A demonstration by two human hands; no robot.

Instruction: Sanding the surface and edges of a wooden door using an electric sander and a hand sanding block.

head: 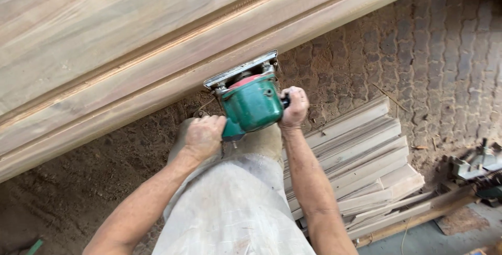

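Sanding is shown at mid-frame: a green electric sander is gripped from both sides and its flat metal pad is pressed against the moulded edge of a large wooden panel, which fills the upper left of the frame. The left hand is wrapped closed around the rear handle, while the right hand is curled shut over a dark knob at the sander's side. Below, pale dusty trousers are seen, and sawdust is spread over the paved ground.

It is judged that the profile could be flattened or gouged if the pad were tilted onto the narrow moulding, and that footing could be lost on the stacked wood offcuts at lower right. The abrasive face is hidden against the wood, the cord cannot be made out, and the machinery at the right edge is cut off.
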